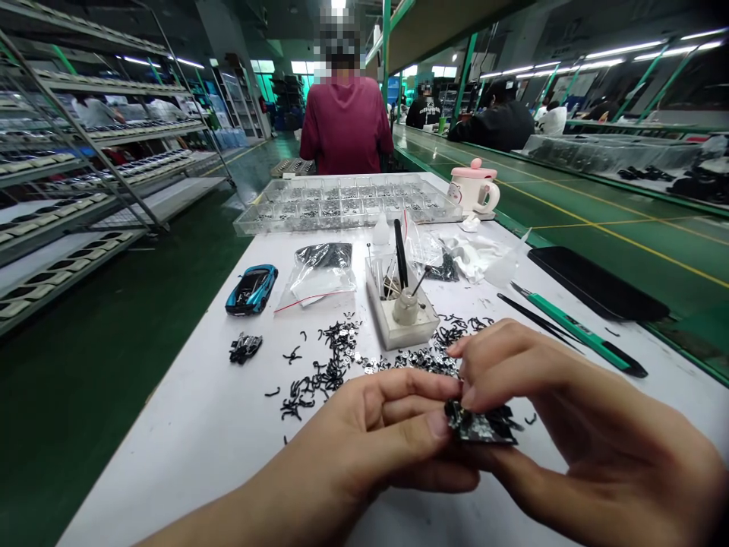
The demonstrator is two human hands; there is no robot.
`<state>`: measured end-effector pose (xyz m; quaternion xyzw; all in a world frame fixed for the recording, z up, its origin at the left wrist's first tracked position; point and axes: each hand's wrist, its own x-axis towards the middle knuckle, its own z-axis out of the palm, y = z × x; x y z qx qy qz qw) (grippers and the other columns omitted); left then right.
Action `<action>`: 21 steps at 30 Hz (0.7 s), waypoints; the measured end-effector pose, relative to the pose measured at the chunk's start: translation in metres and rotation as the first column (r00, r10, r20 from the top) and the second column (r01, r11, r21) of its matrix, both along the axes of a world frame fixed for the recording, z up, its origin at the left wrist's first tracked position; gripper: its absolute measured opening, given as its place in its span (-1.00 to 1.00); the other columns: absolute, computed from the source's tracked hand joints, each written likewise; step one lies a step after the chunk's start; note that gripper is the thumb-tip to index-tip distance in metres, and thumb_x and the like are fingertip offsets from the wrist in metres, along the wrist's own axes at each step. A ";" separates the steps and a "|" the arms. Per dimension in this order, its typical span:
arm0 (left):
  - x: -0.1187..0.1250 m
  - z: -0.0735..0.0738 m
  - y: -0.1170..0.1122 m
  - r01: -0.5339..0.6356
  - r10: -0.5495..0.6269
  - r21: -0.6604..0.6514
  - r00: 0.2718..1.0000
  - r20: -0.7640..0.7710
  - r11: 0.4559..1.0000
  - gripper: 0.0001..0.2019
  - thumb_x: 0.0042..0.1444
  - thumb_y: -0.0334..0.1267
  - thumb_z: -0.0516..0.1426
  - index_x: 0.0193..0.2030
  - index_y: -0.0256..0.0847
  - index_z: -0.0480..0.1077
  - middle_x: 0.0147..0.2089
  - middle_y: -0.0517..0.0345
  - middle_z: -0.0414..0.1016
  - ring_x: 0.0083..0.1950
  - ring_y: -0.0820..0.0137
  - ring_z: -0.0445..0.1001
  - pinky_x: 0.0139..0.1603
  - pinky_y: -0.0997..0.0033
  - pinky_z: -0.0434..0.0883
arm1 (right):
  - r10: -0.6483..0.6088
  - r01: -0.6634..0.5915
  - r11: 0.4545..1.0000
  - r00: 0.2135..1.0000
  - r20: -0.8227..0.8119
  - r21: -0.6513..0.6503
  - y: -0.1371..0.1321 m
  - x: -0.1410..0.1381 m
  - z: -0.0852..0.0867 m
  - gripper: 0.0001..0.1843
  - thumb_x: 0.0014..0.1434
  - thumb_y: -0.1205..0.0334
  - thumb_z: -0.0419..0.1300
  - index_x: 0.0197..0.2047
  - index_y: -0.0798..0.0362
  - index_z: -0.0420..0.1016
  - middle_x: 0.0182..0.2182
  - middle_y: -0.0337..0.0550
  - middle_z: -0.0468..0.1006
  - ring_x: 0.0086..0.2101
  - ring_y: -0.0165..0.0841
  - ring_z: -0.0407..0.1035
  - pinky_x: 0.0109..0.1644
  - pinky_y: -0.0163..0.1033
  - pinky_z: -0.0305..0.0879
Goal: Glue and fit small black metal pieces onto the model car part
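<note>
My left hand (376, 433) and my right hand (558, 410) meet low over the white table (216, 425), both pinched on one small black plastic part (481, 424) with silvery flecks. The left thumb presses its left edge; the right fingers curl over its top. Just beyond the hands lies a scatter of several tiny black and silver pieces (342, 353). A small white tray (402, 311) with a little bottle and black tools stands behind that scatter.
A blue toy car (251, 289) and a small black clump (244, 348) lie left. Plastic bags (319, 273), a clear compartment tray (342, 201), a pink-lidded mug (474, 190), a green knife (575, 330) and a black phone (598, 282) lie around. A person in a red shirt (345, 121) stands beyond.
</note>
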<state>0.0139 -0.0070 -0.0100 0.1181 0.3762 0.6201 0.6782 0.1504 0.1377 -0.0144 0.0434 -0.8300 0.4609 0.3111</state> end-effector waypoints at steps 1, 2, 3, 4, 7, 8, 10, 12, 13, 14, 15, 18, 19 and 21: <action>0.000 0.000 0.000 0.000 0.000 -0.004 1.000 -0.007 1.000 -0.85 0.17 -0.32 0.38 -0.12 -0.25 0.62 -0.24 0.14 0.62 -0.26 0.59 0.62 -0.17 0.66 0.56 | 0.007 -0.007 1.000 1.000 0.010 -0.002 0.001 0.000 0.000 -0.71 0.21 0.44 0.32 -0.09 -0.10 0.42 -0.22 -0.25 0.51 -0.13 -0.35 0.45 -0.07 -0.36 0.44; 0.000 0.000 0.000 -0.004 0.004 -0.009 1.000 -0.013 1.000 -0.85 0.17 -0.31 0.38 -0.13 -0.25 0.62 -0.24 0.14 0.62 -0.26 0.58 0.62 -0.18 0.67 0.55 | 0.011 -0.011 1.000 1.000 0.028 -0.004 0.001 0.000 0.001 -0.71 0.22 0.43 0.32 -0.08 -0.11 0.42 -0.21 -0.24 0.51 -0.12 -0.35 0.45 -0.07 -0.35 0.44; 0.000 0.000 0.000 -0.009 0.008 -0.013 1.000 -0.019 1.000 -0.86 0.17 -0.31 0.38 -0.14 -0.25 0.62 -0.25 0.14 0.61 -0.26 0.57 0.62 -0.18 0.67 0.55 | 0.014 -0.014 1.000 0.999 0.038 -0.005 0.002 0.001 0.001 -0.71 0.23 0.42 0.32 -0.08 -0.12 0.42 -0.20 -0.23 0.51 -0.11 -0.33 0.45 -0.07 -0.34 0.45; 0.000 -0.001 -0.001 -0.014 0.014 -0.018 1.000 -0.024 1.000 -0.86 0.16 -0.30 0.39 -0.16 -0.24 0.62 -0.26 0.15 0.60 -0.27 0.57 0.63 -0.19 0.67 0.55 | 0.021 -0.021 1.000 0.999 0.047 -0.008 0.002 0.001 0.001 -0.72 0.23 0.41 0.32 -0.08 -0.12 0.42 -0.21 -0.23 0.52 -0.11 -0.32 0.45 -0.07 -0.34 0.45; 0.000 -0.001 -0.001 -0.015 0.014 -0.035 0.999 -0.038 0.999 -0.84 0.15 -0.30 0.39 -0.13 -0.24 0.62 -0.30 0.17 0.58 -0.29 0.56 0.63 -0.24 0.69 0.53 | 0.044 -0.043 0.999 0.996 0.072 -0.018 0.003 0.004 0.002 -0.75 0.25 0.38 0.31 -0.10 -0.12 0.41 -0.21 -0.26 0.51 -0.11 -0.36 0.45 -0.06 -0.38 0.44; 0.000 -0.001 -0.001 -0.014 0.013 -0.039 0.999 -0.042 0.999 -0.83 0.15 -0.30 0.39 -0.12 -0.25 0.62 -0.30 0.17 0.58 -0.29 0.56 0.63 -0.24 0.69 0.53 | 0.052 -0.050 0.998 0.995 0.080 -0.025 0.003 0.005 0.002 -0.76 0.26 0.38 0.31 -0.10 -0.12 0.41 -0.20 -0.28 0.51 -0.11 -0.39 0.45 -0.05 -0.41 0.43; 0.000 -0.001 -0.001 -0.019 0.017 -0.041 0.999 -0.041 0.999 -0.83 0.15 -0.30 0.39 -0.13 -0.26 0.61 -0.30 0.17 0.58 -0.28 0.55 0.63 -0.23 0.68 0.53 | 0.063 -0.059 0.997 0.994 0.095 -0.045 0.004 0.005 0.002 -0.77 0.27 0.39 0.30 -0.10 -0.11 0.41 -0.20 -0.30 0.50 -0.11 -0.43 0.44 -0.04 -0.44 0.41; 0.000 -0.001 -0.001 -0.026 0.025 -0.030 0.999 -0.034 0.999 -0.84 0.14 -0.32 0.39 -0.14 -0.26 0.61 -0.33 0.20 0.56 -0.30 0.56 0.62 -0.24 0.69 0.53 | 0.079 -0.073 0.995 0.992 0.100 -0.064 0.005 0.003 0.001 -0.78 0.29 0.40 0.29 -0.10 -0.11 0.41 -0.20 -0.30 0.50 -0.10 -0.43 0.44 -0.03 -0.45 0.41; 0.000 -0.001 -0.001 -0.032 0.031 -0.024 0.999 -0.032 0.999 -0.84 0.15 -0.32 0.39 -0.14 -0.26 0.61 -0.35 0.21 0.56 -0.31 0.58 0.61 -0.25 0.70 0.53 | 0.087 -0.080 0.994 0.990 0.107 -0.070 0.005 0.002 0.001 -0.78 0.30 0.40 0.28 -0.09 -0.10 0.41 -0.19 -0.28 0.49 -0.10 -0.43 0.44 -0.02 -0.44 0.41; 0.000 -0.001 -0.001 -0.035 0.034 -0.023 0.999 -0.036 0.999 -0.85 0.16 -0.33 0.38 -0.14 -0.27 0.61 -0.35 0.22 0.55 -0.32 0.59 0.61 -0.26 0.71 0.52 | 0.092 -0.085 0.994 0.989 0.113 -0.072 0.005 0.001 0.001 -0.78 0.30 0.40 0.28 -0.09 -0.10 0.40 -0.19 -0.27 0.49 -0.11 -0.42 0.44 -0.03 -0.43 0.42; 0.000 -0.002 -0.001 -0.039 0.038 -0.024 0.998 -0.042 0.999 -0.86 0.16 -0.33 0.38 -0.15 -0.27 0.60 -0.36 0.22 0.55 -0.33 0.60 0.60 -0.26 0.72 0.52 | 0.100 -0.092 0.993 0.988 0.120 -0.071 0.006 0.001 0.001 -0.78 0.31 0.40 0.27 -0.08 -0.10 0.40 -0.19 -0.25 0.49 -0.11 -0.41 0.44 -0.04 -0.42 0.42; -0.001 -0.002 0.000 -0.047 0.044 -0.044 0.997 -0.057 0.998 -0.84 0.15 -0.32 0.39 -0.15 -0.28 0.60 -0.35 0.21 0.56 -0.34 0.60 0.60 -0.27 0.72 0.52 | 0.105 -0.098 0.993 0.986 0.128 -0.060 0.007 0.001 0.001 -0.77 0.31 0.40 0.26 -0.05 -0.10 0.40 -0.16 -0.21 0.49 -0.09 -0.37 0.44 -0.03 -0.39 0.45; -0.001 -0.002 0.000 -0.049 0.046 -0.050 0.997 -0.060 0.998 -0.83 0.14 -0.32 0.40 -0.14 -0.28 0.60 -0.34 0.21 0.56 -0.34 0.60 0.60 -0.27 0.72 0.52 | 0.110 -0.104 0.993 0.985 0.130 -0.056 0.008 0.001 0.001 -0.77 0.31 0.40 0.26 -0.05 -0.11 0.40 -0.15 -0.21 0.49 -0.08 -0.36 0.43 -0.01 -0.39 0.45; -0.001 -0.002 0.001 -0.047 0.044 -0.049 0.997 -0.063 0.998 -0.82 0.13 -0.31 0.40 -0.14 -0.28 0.60 -0.35 0.20 0.56 -0.35 0.59 0.60 -0.28 0.71 0.52 | 0.119 -0.113 0.992 0.984 0.135 -0.051 0.008 0.003 0.001 -0.77 0.31 0.40 0.25 -0.05 -0.11 0.40 -0.17 -0.22 0.48 -0.09 -0.38 0.44 -0.01 -0.41 0.45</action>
